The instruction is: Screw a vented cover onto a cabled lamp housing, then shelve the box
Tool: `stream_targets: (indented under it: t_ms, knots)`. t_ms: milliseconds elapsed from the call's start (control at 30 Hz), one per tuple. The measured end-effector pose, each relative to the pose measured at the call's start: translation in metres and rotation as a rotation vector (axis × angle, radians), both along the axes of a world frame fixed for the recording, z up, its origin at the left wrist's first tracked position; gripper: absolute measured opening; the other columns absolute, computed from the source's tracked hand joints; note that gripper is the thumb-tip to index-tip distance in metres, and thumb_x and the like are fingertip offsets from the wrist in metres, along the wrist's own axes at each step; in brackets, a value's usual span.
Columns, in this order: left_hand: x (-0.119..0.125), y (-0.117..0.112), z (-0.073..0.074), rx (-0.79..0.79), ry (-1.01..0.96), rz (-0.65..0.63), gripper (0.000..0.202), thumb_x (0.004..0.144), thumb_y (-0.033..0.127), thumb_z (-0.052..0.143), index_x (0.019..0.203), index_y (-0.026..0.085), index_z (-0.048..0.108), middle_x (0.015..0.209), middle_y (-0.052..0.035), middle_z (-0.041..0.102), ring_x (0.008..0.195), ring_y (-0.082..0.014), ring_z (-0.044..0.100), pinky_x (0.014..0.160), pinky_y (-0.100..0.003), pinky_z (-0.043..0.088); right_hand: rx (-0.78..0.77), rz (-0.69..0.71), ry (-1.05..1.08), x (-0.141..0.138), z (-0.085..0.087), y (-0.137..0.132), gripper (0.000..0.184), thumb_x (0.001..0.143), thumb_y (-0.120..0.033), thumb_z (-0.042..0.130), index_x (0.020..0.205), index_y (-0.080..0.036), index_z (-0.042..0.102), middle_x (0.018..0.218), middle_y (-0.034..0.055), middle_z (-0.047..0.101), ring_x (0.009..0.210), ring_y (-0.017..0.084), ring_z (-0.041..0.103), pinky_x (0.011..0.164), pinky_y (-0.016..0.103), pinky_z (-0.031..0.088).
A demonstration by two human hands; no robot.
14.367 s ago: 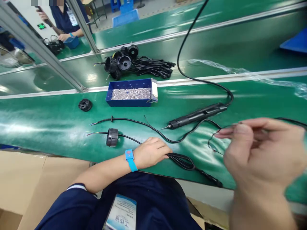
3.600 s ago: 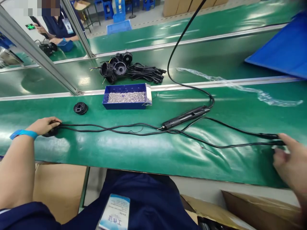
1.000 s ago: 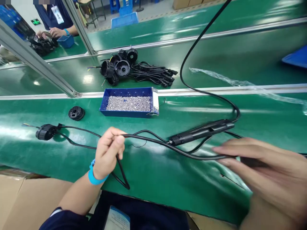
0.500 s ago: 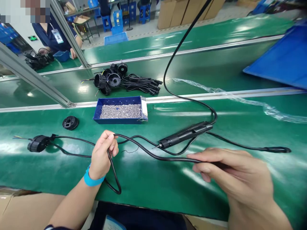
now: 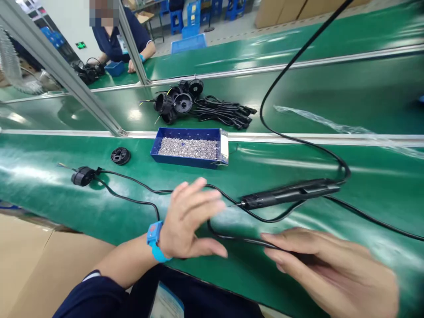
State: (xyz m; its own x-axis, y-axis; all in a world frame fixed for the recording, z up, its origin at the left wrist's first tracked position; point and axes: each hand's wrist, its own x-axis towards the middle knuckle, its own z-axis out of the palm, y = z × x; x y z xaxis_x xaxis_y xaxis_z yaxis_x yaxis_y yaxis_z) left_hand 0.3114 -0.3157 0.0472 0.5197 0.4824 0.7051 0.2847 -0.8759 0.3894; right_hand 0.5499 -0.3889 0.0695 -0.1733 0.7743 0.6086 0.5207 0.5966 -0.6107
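My left hand (image 5: 190,221), with a blue wrist strap (image 5: 154,240), hovers open with fingers spread just above a thin black cable (image 5: 132,199) on the green belt. The cable runs left to a round black fitting (image 5: 82,176) with bare wire ends. Low at the right, my right hand (image 5: 327,269) has its fingers pressed together around the same cable, which disappears under them. A black electric screwdriver (image 5: 291,194) lies on the belt just beyond both hands, its cord rising out of view.
A blue tray (image 5: 185,160) of small silver screws sits behind the cable, with a black round cap (image 5: 120,155) to its left. Further back lies a pile of black cables and fittings (image 5: 205,104). A metal strut (image 5: 66,75) crosses at left. Another person (image 5: 115,31) works far left.
My left hand has let go of the cable loop and opened its fingers. The cable now lies flatter on the belt. My right hand still grips the cable and has moved lower.
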Motion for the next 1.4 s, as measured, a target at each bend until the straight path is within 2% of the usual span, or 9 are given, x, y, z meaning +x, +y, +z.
stream_targets:
  t_ms: [100,200,300,533,733,833,967,1067,1400]
  knots:
    - [0.008,-0.005,-0.001,0.021,-0.068,-0.187,0.049,0.092,0.048,0.068,0.130,0.019,0.058,0.086,0.0008,0.076,0.088,-0.0142,0.072,0.115,-0.032,0.039,0.002,-0.023,-0.052,-0.007,-0.005,-0.003,0.006,0.096,-0.027,0.064,0.101,-0.025,0.063,0.082,-0.0043,0.072,0.064,0.007,0.067,0.060,0.013,0.055]
    - [0.011,-0.006,0.000,-0.097,-0.115,-0.236,0.027,0.096,0.039,0.063,0.112,0.018,0.066,0.072,0.0020,0.072,0.059,-0.0093,0.063,0.073,-0.023,0.054,-0.040,-0.019,-0.088,-0.011,-0.010,-0.008,0.011,0.095,-0.026,0.066,0.105,-0.026,0.063,0.086,-0.0029,0.072,0.069,0.010,0.068,0.064,0.017,0.057]
    - [0.011,-0.007,0.002,-0.140,-0.125,-0.203,0.024,0.097,0.039,0.062,0.100,0.017,0.070,0.067,0.0010,0.071,0.053,-0.0090,0.059,0.056,-0.023,0.046,-0.020,-0.003,-0.100,-0.014,-0.012,-0.008,0.010,0.095,-0.026,0.066,0.105,-0.025,0.063,0.085,-0.0043,0.072,0.069,0.008,0.068,0.065,0.015,0.057]
    - [0.007,-0.011,0.005,-0.209,-0.096,-0.137,0.023,0.097,0.039,0.061,0.097,0.022,0.076,0.057,0.0006,0.066,0.045,-0.0107,0.053,0.052,-0.026,0.041,-0.078,-0.043,-0.203,0.020,-0.007,0.005,0.018,0.102,-0.037,0.051,0.102,-0.029,0.067,0.082,-0.0051,0.072,0.060,0.009,0.068,0.052,0.014,0.054]
    - [0.001,-0.012,0.004,-0.377,-0.045,-0.123,0.032,0.097,0.047,0.057,0.097,0.025,0.080,0.053,-0.0024,0.064,0.043,-0.0145,0.049,0.052,-0.030,0.042,-0.003,-0.127,-0.564,0.062,-0.044,0.014,0.047,0.098,-0.062,0.047,0.089,-0.022,0.070,0.065,-0.0013,0.067,0.037,0.015,0.055,0.028,0.026,0.036]
    - [-0.001,-0.012,0.004,-0.465,-0.031,-0.120,0.035,0.096,0.050,0.057,0.094,0.025,0.081,0.051,-0.0028,0.060,0.043,-0.0151,0.047,0.053,-0.032,0.043,0.043,-0.184,-0.662,0.061,-0.053,0.015,0.047,0.101,-0.055,0.042,0.085,-0.020,0.070,0.068,0.0015,0.068,0.042,0.017,0.059,0.029,0.027,0.037]
    - [0.001,-0.011,0.005,-0.395,-0.093,-0.158,0.027,0.095,0.044,0.061,0.094,0.025,0.079,0.053,-0.0013,0.061,0.044,-0.0128,0.048,0.051,-0.029,0.041,0.024,-0.143,-0.598,0.049,-0.041,0.020,0.041,0.102,-0.046,0.041,0.085,-0.021,0.068,0.085,0.0051,0.069,0.069,0.019,0.068,0.050,0.029,0.052]
    - [0.002,-0.010,0.005,-0.291,-0.153,-0.173,0.019,0.095,0.036,0.065,0.096,0.022,0.078,0.053,0.0003,0.061,0.044,-0.0107,0.048,0.049,-0.026,0.039,-0.058,-0.077,-0.436,0.040,-0.030,0.023,0.032,0.102,-0.045,0.044,0.093,-0.022,0.066,0.095,0.0045,0.069,0.081,0.017,0.069,0.066,0.026,0.056]
    - [0.003,-0.010,0.007,-0.301,-0.204,-0.200,0.018,0.095,0.032,0.066,0.097,0.019,0.077,0.057,0.0005,0.066,0.045,-0.0089,0.050,0.050,-0.023,0.042,-0.539,0.247,-0.243,0.016,-0.031,0.021,0.023,0.101,-0.038,0.050,0.089,-0.021,0.059,0.054,-0.0054,0.051,0.038,0.007,0.047,0.038,0.016,0.037]
